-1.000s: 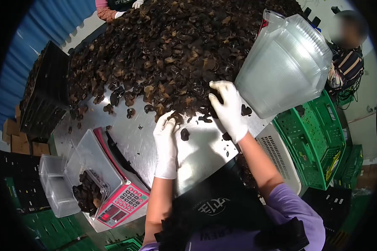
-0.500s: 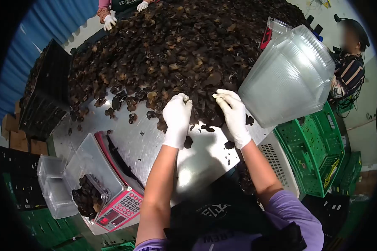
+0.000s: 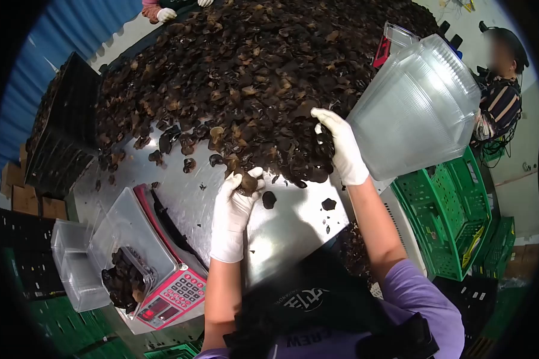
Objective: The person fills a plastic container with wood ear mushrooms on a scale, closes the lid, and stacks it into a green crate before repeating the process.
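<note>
A large heap of dark brown wood ear mushrooms (image 3: 251,90) covers the metal table (image 3: 293,224). My left hand (image 3: 230,209), in a white glove, is turned palm up at the heap's front edge, its fingers curled around a brownish wood ear mushroom (image 3: 246,184). Farther right, my gloved right hand (image 3: 343,146) lies against the side of the heap, fingers stretched forward and thumb apart, touching mushrooms there. Loose mushroom pieces lie on the metal near both hands, one dark piece (image 3: 269,200) between them.
At left a pink scale (image 3: 173,296) bears a clear plastic tub (image 3: 135,224) with mushrooms inside. Stacked clear tubs (image 3: 413,113) stand right of my right hand, above green crates (image 3: 443,209). Black crates (image 3: 63,125) stand at left. A co-worker's gloved hand (image 3: 166,15) is across the heap.
My left hand has turned palm up, moved slightly down and left, and now holds a mushroom. My right hand has opened from a pinch and shifted against the heap.
</note>
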`<state>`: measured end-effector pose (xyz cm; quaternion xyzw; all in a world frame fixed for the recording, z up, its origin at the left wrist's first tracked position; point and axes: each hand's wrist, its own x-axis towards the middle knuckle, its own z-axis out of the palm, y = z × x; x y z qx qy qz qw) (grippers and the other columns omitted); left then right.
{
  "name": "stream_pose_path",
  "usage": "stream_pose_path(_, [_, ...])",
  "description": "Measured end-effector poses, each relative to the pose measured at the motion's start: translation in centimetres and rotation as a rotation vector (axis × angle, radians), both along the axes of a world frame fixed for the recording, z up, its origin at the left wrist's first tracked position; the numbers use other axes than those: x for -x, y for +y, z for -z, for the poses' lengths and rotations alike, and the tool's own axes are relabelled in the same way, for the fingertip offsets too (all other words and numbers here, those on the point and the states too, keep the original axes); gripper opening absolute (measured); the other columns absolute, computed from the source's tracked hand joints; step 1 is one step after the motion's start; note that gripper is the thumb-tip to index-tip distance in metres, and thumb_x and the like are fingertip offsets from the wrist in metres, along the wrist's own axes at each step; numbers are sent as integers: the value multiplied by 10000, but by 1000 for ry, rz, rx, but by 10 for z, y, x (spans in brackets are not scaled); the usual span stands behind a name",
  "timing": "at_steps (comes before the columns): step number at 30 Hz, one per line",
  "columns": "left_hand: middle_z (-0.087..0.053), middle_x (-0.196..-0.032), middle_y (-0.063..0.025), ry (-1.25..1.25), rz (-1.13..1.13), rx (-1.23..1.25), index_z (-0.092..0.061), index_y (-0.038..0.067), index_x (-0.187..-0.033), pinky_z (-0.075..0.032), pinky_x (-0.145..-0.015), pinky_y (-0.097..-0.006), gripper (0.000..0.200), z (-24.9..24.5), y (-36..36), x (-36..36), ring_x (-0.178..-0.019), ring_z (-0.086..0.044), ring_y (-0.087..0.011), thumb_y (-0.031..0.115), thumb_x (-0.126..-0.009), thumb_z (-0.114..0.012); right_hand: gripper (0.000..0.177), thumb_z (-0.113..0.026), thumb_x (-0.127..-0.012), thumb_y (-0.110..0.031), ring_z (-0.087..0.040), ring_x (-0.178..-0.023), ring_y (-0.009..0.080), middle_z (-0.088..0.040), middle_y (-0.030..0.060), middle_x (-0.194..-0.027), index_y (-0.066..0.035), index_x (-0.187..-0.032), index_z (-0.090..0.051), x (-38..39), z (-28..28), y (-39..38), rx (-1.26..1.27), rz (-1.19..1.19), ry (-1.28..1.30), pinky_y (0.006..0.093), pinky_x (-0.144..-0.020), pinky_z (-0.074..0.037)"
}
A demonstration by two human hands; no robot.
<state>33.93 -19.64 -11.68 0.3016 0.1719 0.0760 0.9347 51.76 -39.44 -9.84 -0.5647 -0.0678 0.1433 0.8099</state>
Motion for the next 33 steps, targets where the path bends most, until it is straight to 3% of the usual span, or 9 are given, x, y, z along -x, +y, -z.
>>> stream_pose_path(3, [-669,-1034,-207,3,9,57,-543,-9,-1103,-530,-735,-344,289,-1,2,15,-837,-663,-284,184,-889,-562,472,-634,-896,-234,-596,-759,133,-628,42,-839,-25,-1311,-556,-30,-5,17,477,74,-207,260,-719,-476])
stream_pose_path(8, [-669,-971,-198,-86,-6,143,-539,-21,-1112,-527,-736,-351,271,-2,3,30,-810,-645,-294,151,-905,-566,242,-623,-808,-260,-658,-868,350,-687,155,-869,-94,-978,-671,-51,-11,39,1420,74,-535,448,-751,-496])
stream_pose_path(14, [-663,-982,-145,-22,-100,64,-533,9,-1181,-513,-647,-302,317,-10,6,49,-763,-635,-228,221,-947,-550,115,-623,-849,-202,-624,-735,327,-631,109,-782,-91,-850,-593,40,-36,-11,973,228,-724,394,-635,-475])
stream_pose_path(19, [-637,-971,-134,-12,-169,192,-560,29,-1112,-517,-731,-316,209,-21,0,56,-817,-603,-253,160,-949,-555,180,-696,-774,-179,-651,-760,339,-673,142,-797,-100,-932,-660,139,-62,-135,1535,-80,-725,420,-684,-513])
stream_pose_path(21, [-639,-937,-92,79,-90,-1114,-595,30,-1066,-494,-723,-276,172,-27,-9,60,-814,-598,-197,46,-895,-594,300,-705,-753,-162,-650,-795,357,-676,185,-845,-70,-1036,-666,157,-58,-174,1673,-55,-494,410,-701,-509])
stream_pose_path(22, [-638,-924,-69,42,-106,-1126,-612,27,-1035,-483,-717,-257,170,-32,-12,61,-807,-593,-160,1,-867,-606,307,-686,-764,-104,-657,-670,297,-664,186,-796,-58,-1066,-658,160,-45,-198,1601,-12,-636,370,-629,-499])
stream_pose_path(24, [-635,-910,-36,66,-89,-816,-637,23,-980,-473,-715,-235,169,-48,-13,71,-794,-582,-106,-50,-826,-631,218,-610,-873,-53,-511,-498,98,-614,10,-704,-50,-1089,-643,163,-37,-204,1106,125,-69,267,-482,-418])
stream_pose_path(27, [-626,-901,-7,93,-152,-538,-645,19,-984,-482,-748,-238,197,-90,-4,103,-774,-570,-81,-60,-804,-654,286,-562,-926,-88,-427,-606,15,-504,-68,-764,-48,-1205,-613,167,-25,-159,463,280,72,191,-537,-352])
stream_pose_path(33, [-561,-951,30,439,-919,-1377,-560,51,-1268,-439,-653,-149,493,-133,67,206,-754,-505,-1,-109,-803,-576,428,-446,-1007,-315,-589,-1083,242,-600,141,-1195,13,-1271,-521,192,-25,-2,-201,-363,497,395,-933,-509])
